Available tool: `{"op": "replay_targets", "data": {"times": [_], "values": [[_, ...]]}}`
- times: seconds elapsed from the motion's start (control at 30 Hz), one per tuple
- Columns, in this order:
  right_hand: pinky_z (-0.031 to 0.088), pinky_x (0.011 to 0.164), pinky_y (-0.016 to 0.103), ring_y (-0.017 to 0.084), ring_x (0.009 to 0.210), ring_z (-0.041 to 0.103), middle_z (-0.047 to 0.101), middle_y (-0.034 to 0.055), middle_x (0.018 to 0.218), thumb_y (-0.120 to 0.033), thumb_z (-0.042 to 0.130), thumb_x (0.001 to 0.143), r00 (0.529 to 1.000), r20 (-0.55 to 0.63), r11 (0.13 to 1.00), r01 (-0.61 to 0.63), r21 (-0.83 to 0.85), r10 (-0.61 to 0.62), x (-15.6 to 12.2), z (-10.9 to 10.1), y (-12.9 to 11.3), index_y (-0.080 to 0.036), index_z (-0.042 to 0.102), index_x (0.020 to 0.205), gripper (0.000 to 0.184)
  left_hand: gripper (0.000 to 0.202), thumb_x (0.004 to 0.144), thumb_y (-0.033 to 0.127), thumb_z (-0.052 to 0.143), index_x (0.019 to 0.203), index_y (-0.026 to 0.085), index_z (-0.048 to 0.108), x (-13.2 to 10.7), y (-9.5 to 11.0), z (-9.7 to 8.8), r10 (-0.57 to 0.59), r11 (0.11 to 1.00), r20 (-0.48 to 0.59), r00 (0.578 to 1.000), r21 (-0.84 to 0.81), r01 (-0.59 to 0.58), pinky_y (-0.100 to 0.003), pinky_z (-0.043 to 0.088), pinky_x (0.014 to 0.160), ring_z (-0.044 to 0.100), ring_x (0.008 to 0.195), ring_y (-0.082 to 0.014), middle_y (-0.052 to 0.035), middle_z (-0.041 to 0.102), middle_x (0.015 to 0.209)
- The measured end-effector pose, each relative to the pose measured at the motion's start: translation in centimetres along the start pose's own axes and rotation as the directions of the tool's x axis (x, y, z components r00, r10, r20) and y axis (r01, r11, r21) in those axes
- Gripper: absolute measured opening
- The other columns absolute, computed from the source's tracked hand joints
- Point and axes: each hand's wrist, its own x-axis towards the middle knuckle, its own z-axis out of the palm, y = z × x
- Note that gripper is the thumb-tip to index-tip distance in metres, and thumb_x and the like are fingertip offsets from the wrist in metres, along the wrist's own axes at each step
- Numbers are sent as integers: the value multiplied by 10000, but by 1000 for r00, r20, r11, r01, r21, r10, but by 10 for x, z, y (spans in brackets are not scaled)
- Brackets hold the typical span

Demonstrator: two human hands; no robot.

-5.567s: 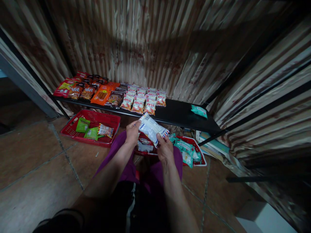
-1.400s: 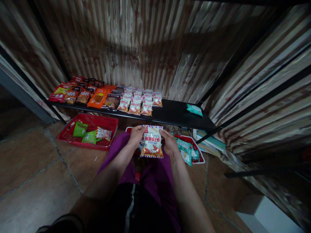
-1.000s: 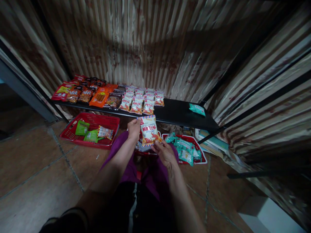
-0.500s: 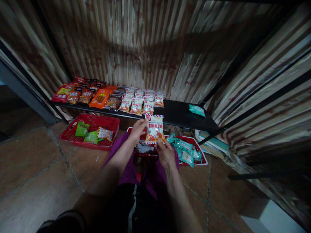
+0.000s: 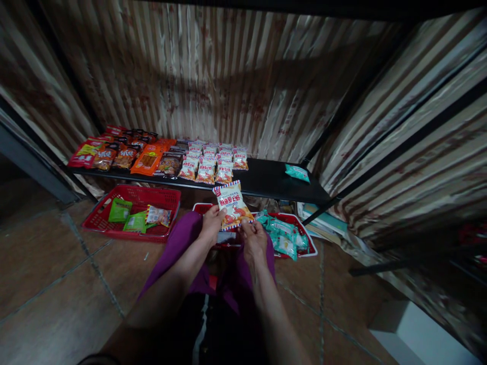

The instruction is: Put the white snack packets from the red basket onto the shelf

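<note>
Between my two hands is a white and orange snack bag (image 5: 233, 205), tilted, its printed front facing me. My left hand (image 5: 212, 221) is closed on its left side, and my right hand (image 5: 254, 237) pinches its lower right corner. Just beyond, several matching snack bags (image 5: 206, 170) stand in rows on the black shelf (image 5: 262, 177). Below the held bag, a red basket (image 5: 198, 207) sits partly hidden by my hands and knees, with greyish packets showing inside.
Red, brown and orange packets (image 5: 150, 158) fill the shelf's left end; one teal packet (image 5: 297, 173) lies at its right. A red basket (image 5: 110, 230) at left holds green packets; another basket (image 5: 312, 248) at right holds teal ones. Black posts (image 5: 323, 137) frame the shelf.
The snack bag has tipped to the left in my hands. My left hand has slid down from its upper left edge to its lower left side. The whole view has shifted slightly.
</note>
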Motion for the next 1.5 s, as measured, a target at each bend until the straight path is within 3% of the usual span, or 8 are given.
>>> {"op": "replay_targets", "data": {"times": [0.2, 0.37, 0.47, 0.6, 0.77, 1.0, 1.27, 1.5], "values": [[458, 565, 219, 104, 593, 561, 631, -55, 683, -342, 771, 573, 999, -9, 999, 40, -4, -40, -1, 0, -1, -218, 617, 791, 294, 267, 628, 275, 750, 835, 137, 652, 0, 16, -7, -120, 982, 73, 990, 156, 107, -281, 503, 673, 645, 695, -159, -85, 699, 822], [458, 568, 230, 118, 616, 558, 624, -46, 700, -373, 762, 557, 998, -34, 997, 52, -51, -54, -3, -4, 2, -213, 614, 765, 300, 420, 625, 143, 740, 1022, 179, 609, 16, 22, -15, 187, 959, -177, 966, 245, -141, -310, 484, 821, 629, 887, -169, -84, 664, 1016], [459, 587, 246, 126, 624, 560, 634, -39, 720, -370, 753, 574, 998, 25, 995, 53, -83, -51, -5, -5, 1, -210, 637, 789, 292, 371, 646, 166, 729, 1006, 207, 650, 24, 28, -18, 383, 873, -138, 914, 378, -309, -322, 452, 911, 589, 1030, -203, -86, 612, 1154], [465, 667, 280, 156, 697, 584, 666, -13, 759, -372, 708, 629, 982, 86, 955, 186, -229, -171, -4, -8, -4, -210, 680, 811, 246, 314, 700, 205, 687, 1013, 208, 673, 24, 38, -15, 367, 880, -20, 930, 331, -340, -316, 440, 937, 590, 1050, -202, -76, 626, 1145], [450, 799, 307, 181, 833, 595, 674, 2, 820, -333, 651, 712, 898, 246, 812, 436, -388, -364, 1, -19, -13, -238, 707, 761, 121, 406, 701, 194, 673, 1106, 207, 646, 20, 45, -11, 340, 911, 77, 937, 222, -348, -271, 473, 856, 604, 1013, -182, -69, 670, 1059], [455, 818, 322, 187, 867, 601, 671, 7, 833, -319, 601, 770, 829, 349, 684, 558, -470, -437, 2, -30, -22, -261, 706, 784, 121, 170, 638, 228, 697, 792, 171, 657, 19, 51, -14, 360, 892, 109, 926, 252, -376, -225, 489, 610, 588, 720, -133, -24, 640, 843], [475, 836, 348, 185, 909, 603, 644, 40, 912, -220, 531, 829, 651, 466, 447, 755, -480, -599, -8, -22, -23, -263, 709, 880, 190, 160, 638, 228, 697, 747, 164, 599, 14, 47, -6, 295, 955, -29, 955, 24, -295, -253, 472, 777, 584, 699, -96, 24, 617, 721], [484, 802, 368, 187, 898, 567, 613, 53, 942, -157, 507, 840, 500, 529, 186, 823, -537, -685, -8, -22, -10, -288, 707, 951, 264, 176, 671, 157, 626, 845, 177, 619, 4, 46, -5, 60, 970, 123, 991, -242, -29, -298, 453, 897, 622, 889, -140, -48, 663, 899]]}}
